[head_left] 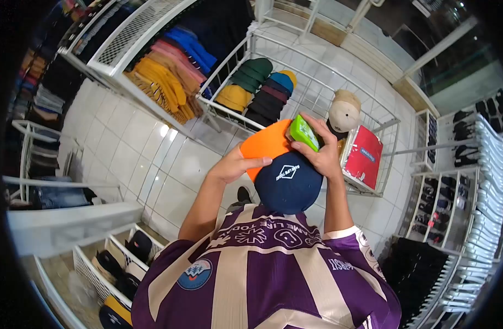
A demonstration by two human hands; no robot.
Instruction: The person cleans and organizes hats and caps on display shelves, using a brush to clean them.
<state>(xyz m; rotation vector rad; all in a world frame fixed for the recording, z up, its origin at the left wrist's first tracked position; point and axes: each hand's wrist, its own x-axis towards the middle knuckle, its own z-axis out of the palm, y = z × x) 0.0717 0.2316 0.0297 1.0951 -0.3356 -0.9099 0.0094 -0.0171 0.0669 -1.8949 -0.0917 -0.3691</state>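
A baseball cap with a navy crown (289,189) and an orange brim (265,143) is held in front of my chest, its white diamond logo facing up. My left hand (233,165) grips the brim's left edge, with the thumb lying on top. My right hand (324,149) is closed around a small bright green brush (304,133) with white print. Its brownish bristle side rests against the right part of the brim; the bristles are mostly hidden.
Ahead stands a white wire basket table (312,58) with stacked dark and yellow caps (257,90), beige caps (344,111) and a red package (364,153). Folded clothes (166,77) fill a shelf at left. Hangers (484,203) line the right; a cap rack (112,268) stands lower left.
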